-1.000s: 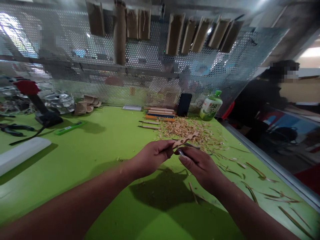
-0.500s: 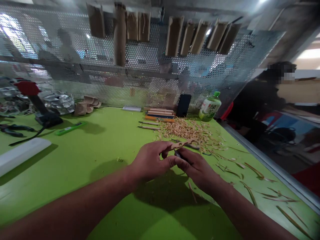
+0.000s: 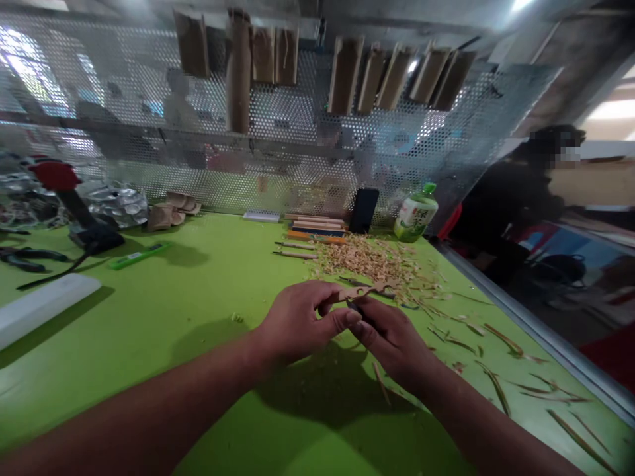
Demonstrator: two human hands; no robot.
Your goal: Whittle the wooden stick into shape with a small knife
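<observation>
Pinching the thin, curvy wooden cutout [image 3: 360, 291] in your left hand [image 3: 297, 324], you close your right hand [image 3: 391, 344] narrowly around a small dark-bladed carving knife [image 3: 355, 307], both held over the matte green table [image 3: 99, 370], just before a fluffy heap of pale wood shavings [image 3: 367, 259]

The wooden cutout [image 3: 360, 291] sits between my left hand [image 3: 295, 320] and my right hand [image 3: 391, 344]. Wood shavings [image 3: 362, 259] lie beyond it at twelve o'clock on the workbench [image 3: 149, 311], with carving tools [image 3: 295, 249] just left of them and a bottle [image 3: 415, 213] at one o'clock.
</observation>
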